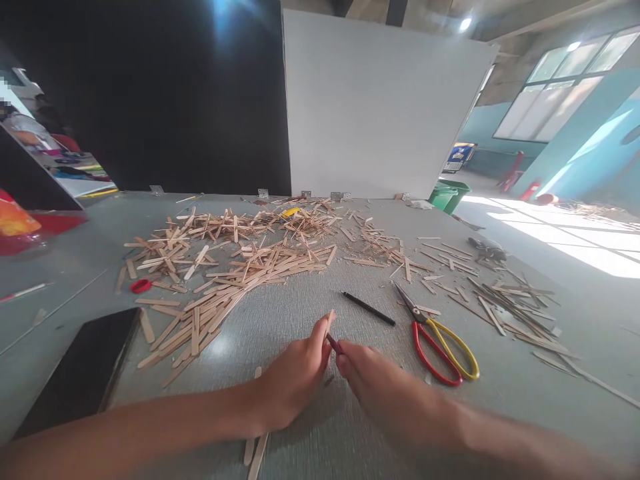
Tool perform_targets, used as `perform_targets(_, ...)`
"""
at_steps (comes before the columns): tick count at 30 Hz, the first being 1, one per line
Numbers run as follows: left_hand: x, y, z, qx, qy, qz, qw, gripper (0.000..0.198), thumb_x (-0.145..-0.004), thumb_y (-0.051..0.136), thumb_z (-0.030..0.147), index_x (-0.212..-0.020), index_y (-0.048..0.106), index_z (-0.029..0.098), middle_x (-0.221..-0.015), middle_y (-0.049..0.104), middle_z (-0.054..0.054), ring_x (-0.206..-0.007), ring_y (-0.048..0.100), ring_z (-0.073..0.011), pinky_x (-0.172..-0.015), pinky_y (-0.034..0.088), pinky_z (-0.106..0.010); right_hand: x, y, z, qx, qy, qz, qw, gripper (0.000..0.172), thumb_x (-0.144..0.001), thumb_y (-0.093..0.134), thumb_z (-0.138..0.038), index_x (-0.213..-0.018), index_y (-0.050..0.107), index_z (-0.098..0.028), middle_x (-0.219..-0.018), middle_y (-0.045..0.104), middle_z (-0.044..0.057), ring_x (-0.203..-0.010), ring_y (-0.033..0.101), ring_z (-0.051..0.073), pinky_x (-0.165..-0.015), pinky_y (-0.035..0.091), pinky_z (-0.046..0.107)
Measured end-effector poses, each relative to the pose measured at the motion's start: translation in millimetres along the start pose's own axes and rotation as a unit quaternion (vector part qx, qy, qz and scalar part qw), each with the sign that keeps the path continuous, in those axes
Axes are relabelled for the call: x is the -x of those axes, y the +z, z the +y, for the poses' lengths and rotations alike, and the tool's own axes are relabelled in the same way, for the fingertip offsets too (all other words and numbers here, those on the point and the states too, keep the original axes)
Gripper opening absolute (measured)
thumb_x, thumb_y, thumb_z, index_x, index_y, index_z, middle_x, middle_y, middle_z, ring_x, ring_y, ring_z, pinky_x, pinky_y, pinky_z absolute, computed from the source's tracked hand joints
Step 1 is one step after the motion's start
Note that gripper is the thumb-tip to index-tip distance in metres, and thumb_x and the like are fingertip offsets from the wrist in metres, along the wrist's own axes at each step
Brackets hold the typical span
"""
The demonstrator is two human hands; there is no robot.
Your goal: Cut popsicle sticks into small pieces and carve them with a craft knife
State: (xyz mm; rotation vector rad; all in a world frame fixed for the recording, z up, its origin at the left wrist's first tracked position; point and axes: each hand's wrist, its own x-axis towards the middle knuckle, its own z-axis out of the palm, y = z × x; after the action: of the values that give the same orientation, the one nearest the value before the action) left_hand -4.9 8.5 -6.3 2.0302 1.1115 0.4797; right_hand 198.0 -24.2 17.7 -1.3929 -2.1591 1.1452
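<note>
1. Two bare hands meet over the tabletop [310, 440]. The left hand [295, 380] has its grip closed round one wooden stick [329, 325], whose tip points up; the right hand [383, 380] grips one dark red tool [335, 345], its narrow end at the stick, though whether it touches cannot be told.
2. One pair of scissors [431, 333] with a red and a yellow handle lies open, right of one black pen [369, 308].
3. The loose sticks [240, 277] are too many to count; they heap beyond the hands, with one red ring [141, 286] and one yellow object [291, 212] among them.
4. Thin strips [520, 313] scatter at the right.
5. One blue box [459, 157] in the background bears white lettering, too small to read.
6. One black slab [83, 367] lies left; a black panel [190, 100] and a white panel [383, 107] block the view ahead.
</note>
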Motion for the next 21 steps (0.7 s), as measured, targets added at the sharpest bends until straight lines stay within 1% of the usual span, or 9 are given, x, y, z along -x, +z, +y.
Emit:
perform_targets(1, -0.1, 0.6, -1.0, -0.002, 0.0, -0.001, 1.0, 0.055, -0.111, 0.028, 0.032, -0.163, 0.033, 0.014, -0.093, 0.076, -0.01, -0.082, 0.071, -0.0242, -0.076, 0.052, -0.035, -1.3, -3.8, -1.0, 0.026, -0.014, -0.018, 0.999, 0.027, -0.106, 0.037, -0.022, -0.106, 0.064, -0.02, -0.093, 0.064, 0.01, -0.088, 0.063, 0.026, -0.081, 0.051, 0.04)
perform_targets(2, 0.1, 0.8, -1.5, -0.005, 0.002, -0.003, 1.0, 0.056, -0.111, 0.029, 0.033, -0.164, 0.032, 0.014, -0.092, 0.075, -0.01, -0.08, 0.07, -0.0239, -0.074, 0.051, -0.035, -2.9, -10.1, -2.5, 0.051, -0.034, -0.035, 0.998, 0.022, -0.102, 0.043, -0.017, -0.1, 0.066, -0.019, -0.093, 0.065, 0.01, -0.086, 0.064, 0.025, -0.082, 0.05, 0.04)
perform_targets(3, 0.4, 0.6, -1.6, -0.008, 0.004, -0.007, 1.0, 0.057, -0.111, 0.029, 0.035, -0.164, 0.032, 0.014, -0.092, 0.075, -0.01, -0.077, 0.069, -0.0234, -0.073, 0.05, -0.035, -4.7, -17.4, -4.4, 0.121, -0.078, -0.072, 0.987, 0.021, -0.097, 0.046, -0.012, -0.096, 0.066, -0.017, -0.097, 0.067, 0.013, -0.088, 0.064, 0.026, -0.084, 0.05, 0.042)
perform_targets(4, 0.9, 0.2, -1.1, -0.009, 0.007, -0.011, 1.0, 0.059, -0.111, 0.029, 0.036, -0.165, 0.031, 0.014, -0.092, 0.075, -0.01, -0.074, 0.068, -0.0228, -0.072, 0.05, -0.035, -6.2, -24.4, -6.6, 0.169, -0.108, -0.101, 0.974, 0.02, -0.094, 0.048, -0.01, -0.095, 0.067, -0.015, -0.103, 0.068, 0.017, -0.091, 0.065, 0.028, -0.085, 0.05, 0.043)
perform_targets(6, 1.7, -1.4, 1.2, -0.007, 0.008, -0.019, 1.0, 0.06, -0.111, 0.029, 0.038, -0.166, 0.029, 0.013, -0.092, 0.075, -0.01, -0.071, 0.066, -0.0215, -0.07, 0.049, -0.034, -8.0, -33.0, -11.1, 0.193, -0.109, -0.101, 0.97, 0.024, -0.098, 0.043, -0.012, -0.101, 0.066, -0.012, -0.106, 0.068, 0.02, -0.091, 0.065, 0.029, -0.082, 0.049, 0.042)
perform_targets(9, 1.6, -4.2, 5.0, 0.0, -0.003, -0.019, 1.0, 0.06, -0.112, 0.026, 0.037, -0.166, 0.028, 0.012, -0.093, 0.074, -0.01, -0.073, 0.067, -0.0214, -0.07, 0.05, -0.033, -7.5, -31.3, -16.6, 0.12, -0.033, -0.071, 0.99, 0.028, -0.106, 0.034, -0.02, -0.102, 0.062, -0.014, -0.093, 0.067, 0.013, -0.079, 0.062, 0.023, -0.072, 0.046, 0.036)
perform_targets(11, 0.6, -6.1, 6.1, 0.008, -0.003, -0.023, 1.0, 0.061, -0.112, 0.025, 0.041, -0.167, 0.027, 0.013, -0.093, 0.074, -0.009, -0.074, 0.067, -0.0213, -0.071, 0.05, -0.033, -6.2, -26.4, -18.7, 0.076, 0.002, -0.07, 0.995, 0.025, -0.105, 0.036, -0.022, -0.097, 0.059, -0.017, -0.09, 0.065, 0.01, -0.077, 0.061, 0.022, -0.07, 0.044, 0.035)
perform_targets(17, -1.1, -7.9, 5.6, 0.022, 0.025, -0.029, 0.999, 0.064, -0.113, 0.027, 0.048, -0.166, 0.028, 0.013, -0.095, 0.073, -0.009, -0.082, 0.067, -0.0228, -0.077, 0.049, -0.035, -4.7, -25.9, -17.8, 0.055, -0.006, -0.065, 0.996, 0.019, -0.104, 0.038, -0.022, -0.094, 0.054, -0.02, -0.092, 0.062, 0.008, -0.08, 0.059, 0.021, -0.074, 0.044, 0.035)
perform_targets(21, -1.4, -7.2, 7.2, 0.081, 0.035, -0.001, 0.996, 0.069, -0.111, 0.041, 0.045, -0.168, 0.012, 0.018, -0.079, 0.067, 0.002, -0.066, 0.06, -0.018, -0.065, 0.045, -0.029, -7.5, -37.7, -17.7, 0.06, -0.031, -0.084, 0.994, 0.014, -0.097, 0.047, -0.016, -0.085, 0.051, -0.022, -0.086, 0.059, 0.004, -0.078, 0.057, 0.019, -0.071, 0.041, 0.032)
